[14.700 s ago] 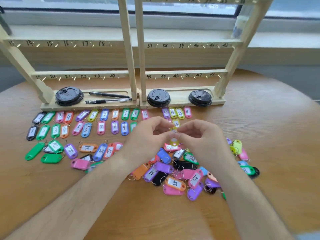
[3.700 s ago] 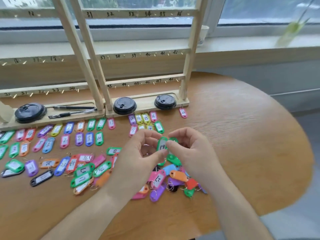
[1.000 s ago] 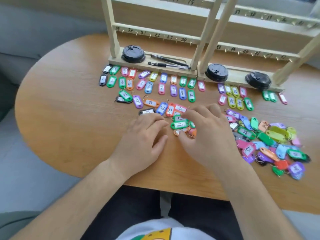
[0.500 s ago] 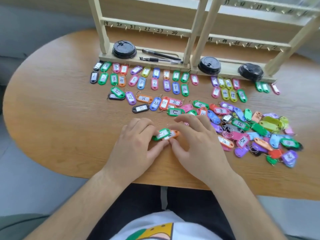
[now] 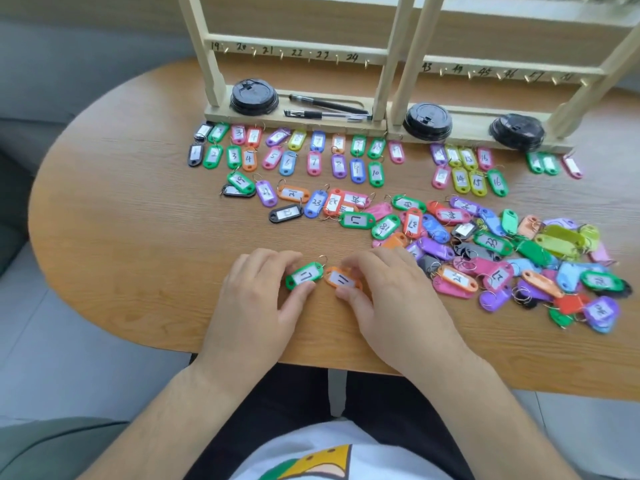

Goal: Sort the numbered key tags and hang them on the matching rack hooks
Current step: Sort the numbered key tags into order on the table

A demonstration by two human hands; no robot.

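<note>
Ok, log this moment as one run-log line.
phase: sorting | left hand: pinches green tag | right hand: pinches orange tag | tags: on table | visible rack hooks: bare

**Both hands pinching, side by side at centre frame**

The left hand (image 5: 256, 299) is lying palm down just left of the frame's centre. Its fingers (image 5: 273, 259) are curling over the far edge of a green tag (image 5: 304, 276) while the thumb is pressing in from the near side. The right hand (image 5: 398, 296) is mirroring it just right of centre, with its fingers bending over an orange tag (image 5: 343, 280) and its thumb closing on the near edge. The thumb tips are sitting near each other, not touching. Both bare forearms are reaching in from the lower corners and converging toward the middle, with the wrists passing low over the near edge of the desk (image 5: 138, 237).
</note>
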